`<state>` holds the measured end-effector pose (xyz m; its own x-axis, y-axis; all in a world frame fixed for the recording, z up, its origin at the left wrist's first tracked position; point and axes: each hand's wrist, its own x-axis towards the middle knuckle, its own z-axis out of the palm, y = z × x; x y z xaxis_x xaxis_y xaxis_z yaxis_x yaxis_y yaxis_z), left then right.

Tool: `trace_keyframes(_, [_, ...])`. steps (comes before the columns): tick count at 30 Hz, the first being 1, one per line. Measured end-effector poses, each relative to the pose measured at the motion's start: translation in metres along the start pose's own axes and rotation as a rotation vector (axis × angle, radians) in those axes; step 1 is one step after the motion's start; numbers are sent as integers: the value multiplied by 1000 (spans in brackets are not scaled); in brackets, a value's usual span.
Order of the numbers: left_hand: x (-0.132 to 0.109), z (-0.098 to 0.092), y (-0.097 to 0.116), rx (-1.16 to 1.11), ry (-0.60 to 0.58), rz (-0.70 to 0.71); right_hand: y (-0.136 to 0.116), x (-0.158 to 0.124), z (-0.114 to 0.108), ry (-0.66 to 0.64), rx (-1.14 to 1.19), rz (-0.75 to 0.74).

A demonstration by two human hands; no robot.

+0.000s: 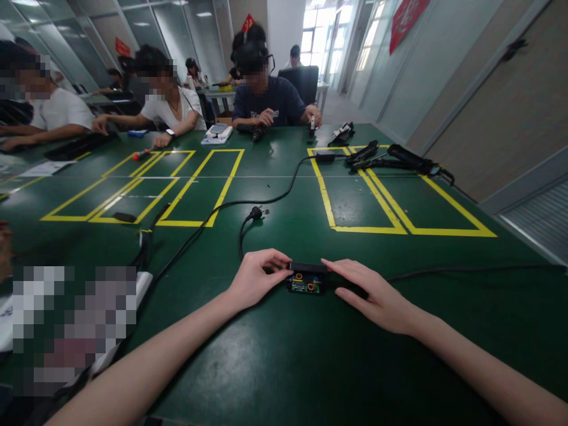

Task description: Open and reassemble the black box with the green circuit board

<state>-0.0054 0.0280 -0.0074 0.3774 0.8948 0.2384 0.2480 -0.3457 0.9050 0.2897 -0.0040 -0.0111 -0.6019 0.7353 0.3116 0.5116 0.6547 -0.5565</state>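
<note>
An opened black power adapter (305, 287) lies on the green table in front of me, its circuit board and copper coils showing. Its black cover (307, 267) is tilted up along the far side of the board. My left hand (260, 275) pinches the cover's left end between thumb and fingers. At the other end, the fingertips of my right hand (377, 296) touch the cover's right corner. That hand's fingers are stretched out, with the thumb apart and near the adapter's right side. A power plug (255, 213) on a black cord lies beyond my left hand.
Yellow tape rectangles (370, 229) mark the table. A long black cable (248, 202) crosses it to black tools (399, 160) at the far right. A cable runs right from my hand. Several people sit around the table; a pixelated object (80, 325) lies at left.
</note>
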Motion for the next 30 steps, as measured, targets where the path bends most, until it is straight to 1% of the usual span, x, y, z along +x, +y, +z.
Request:
trace_keyframes(3, [-1,1,1,18,1,22,1,0,1,10,19,2])
trace_keyframes(8, [-2,-1,6,81,-9,99,-2,1,-1,-5,43,15])
trace_keyframes(12, [0,-2,9,87,-11,57,-4,2,-2,-26,44,29])
trace_keyframes(15, [0,-3,10,82,-20,38,-3,1,-1,-22,32,10])
trace_keyframes(21, [-1,-4,12,110,-37,47,-5,3,-2,-22,-5,-33])
trace_keyframes(30, [-3,-3,16,261,-37,89,-5,3,-2,-12,-30,-58])
